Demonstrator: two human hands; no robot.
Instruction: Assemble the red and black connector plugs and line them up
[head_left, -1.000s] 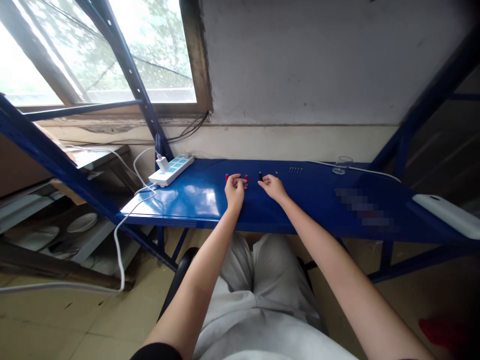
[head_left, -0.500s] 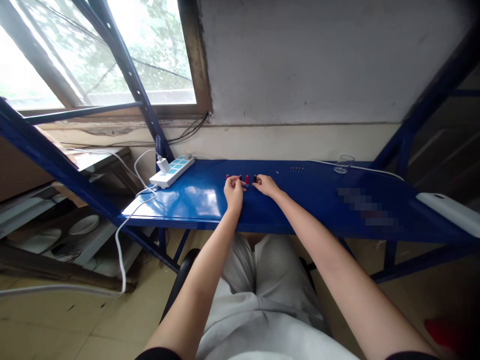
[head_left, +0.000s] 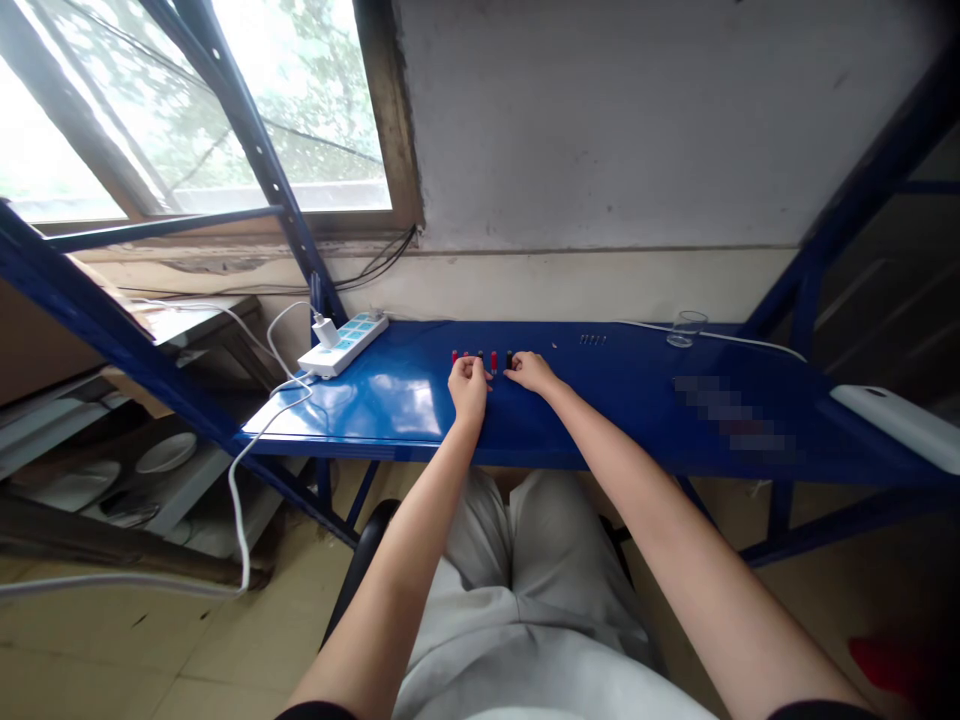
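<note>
Black cylinder (head_left: 509, 359), right there at the fingertips of my right hand (head_left: 532, 371), and just to the right of the red cylinder (head_left: 494, 362), my marker on the desk (head_left: 622, 400). Its long axis runs the same way as the red one's, side by side with a slim gap; both look stood on end, though from up here I can't swear to it. My right hand comes in from the far side of that gap, so from it the black cylinder lies to the left. Thumb and forefinger are bent and close together beside it, touching or all but; whether they grip it, I can't tell.

Over to the left of the red cylinder, my left hand (head_left: 468, 390) sits with fingers curled in, their inside hidden, so I can't say what they hold. A second black cylinder (head_left: 480, 355) peeks out between that hand and the red marker. For the black cylinder on the marker's right, my right hand is clearly the nearer one.
</note>
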